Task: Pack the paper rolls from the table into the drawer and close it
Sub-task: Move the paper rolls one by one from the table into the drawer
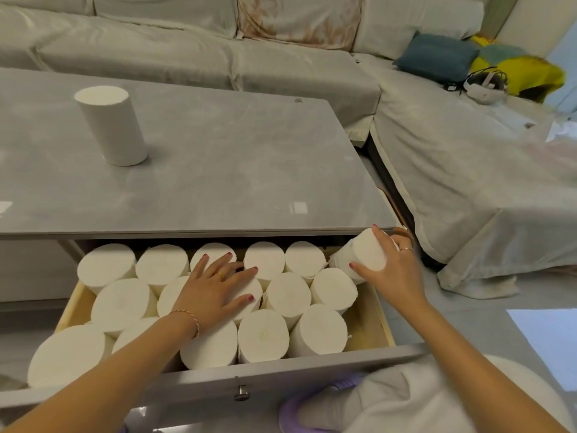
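The drawer (387, 326) under the grey table (234, 170) is pulled out and packed with several upright white paper rolls (287, 295). My left hand (215, 289) lies flat with fingers spread on the rolls in the middle. At the drawer's back right corner my right hand (395, 264) grips a tilted roll (365, 254) just under the table's edge. One white roll (110, 126) stands upright on the tabletop at the far left.
A covered sofa (281, 57) wraps around the table at the back and right, carrying cushions (437, 57) and a headset (482, 85). The drawer's front panel with a small metal knob (242, 392) is close to my knees and purple slipper (312, 410).
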